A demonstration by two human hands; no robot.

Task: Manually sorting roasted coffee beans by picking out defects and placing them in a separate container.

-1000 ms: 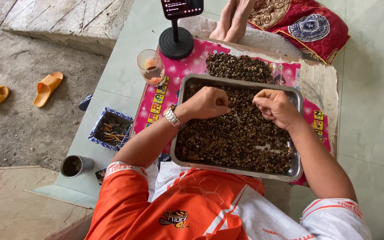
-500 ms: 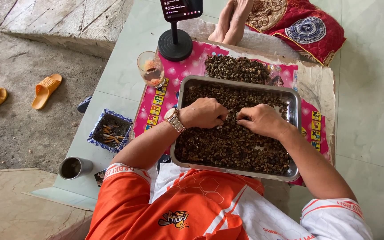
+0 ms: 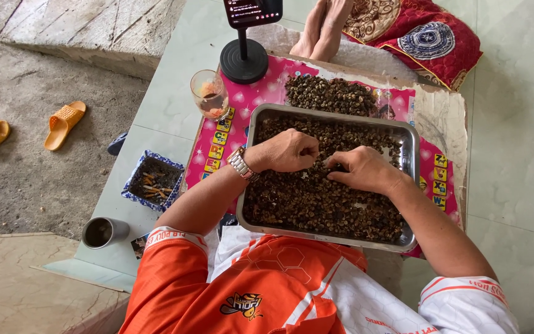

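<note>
Both hands work inside one metal tray [image 3: 411, 143] heaped with small dark brown beans [image 3: 316, 204]. The left hand [image 3: 287, 150], with a wristwatch [image 3: 240, 164] on its wrist, is curled into a loose fist at about 10 o'clock in the tray, knuckles up, fingertips tucked down among the beans; whether it pinches any cannot be told. The right hand [image 3: 363, 168] lies near the middle of the tray, toward 2 o'clock, fingers bent and drawn together with the tips pressed into the beans; what it grips, if anything, is hidden. The two hands are close but apart, a narrow strip of beans between them. The tray sits on a pink printed mat [image 3: 261, 93] over a worn board [image 3: 445, 114], and a second, loose pile of beans [image 3: 332, 94] lies on the mat just past the tray's 12 o'clock edge. Counted about the tray: one drinking glass [image 3: 210, 93] at 10 o'clock, one phone on a round black stand [image 3: 245, 59] at 11 o'clock, one blue patterned dish of cigarette ends [image 3: 154, 179] at 9 o'clock, one metal cup [image 3: 104, 232] at 8 o'clock. Another person's two bare feet [image 3: 324, 28] rest at 12 o'clock beside a red quilted cushion [image 3: 424, 34]. Two orange sandals [image 3: 64, 124] lie on the ground well off at 9 o'clock. Pale floor tiles [image 3: 517, 161] lie open at 3 o'clock; the tray's near rim lies close to the person's orange shirt [image 3: 267, 284].
</note>
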